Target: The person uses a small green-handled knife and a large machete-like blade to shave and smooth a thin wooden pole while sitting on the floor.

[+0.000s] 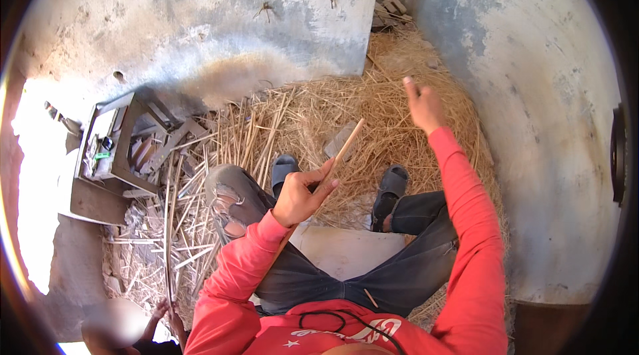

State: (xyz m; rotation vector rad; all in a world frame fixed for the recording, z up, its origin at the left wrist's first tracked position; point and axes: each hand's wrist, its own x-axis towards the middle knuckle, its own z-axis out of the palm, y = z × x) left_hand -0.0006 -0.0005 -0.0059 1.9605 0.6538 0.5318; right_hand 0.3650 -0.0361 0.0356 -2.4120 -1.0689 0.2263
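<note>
My left hand (297, 198) is closed round a thin bamboo strip (347, 147). The strip slants up and to the right past my fingers, and its lower part runs back along my left forearm. Away to the right, over the heap of shavings, my right hand (426, 109) is raised, apart from the strip. One digit of it points up while the others curl in; whatever they may hold is too small to make out. Below the hands are my spread knees, with a pale flat slab (346, 248) between them.
Straw-like shavings (399, 62) cover the floor, with cut sticks (246, 135) at the left. A small wooden stand (123, 149) bears small items. At lower left, another person's hands (166, 315) hold long strips (168, 235). Plastered walls (546, 122) rise behind and at right.
</note>
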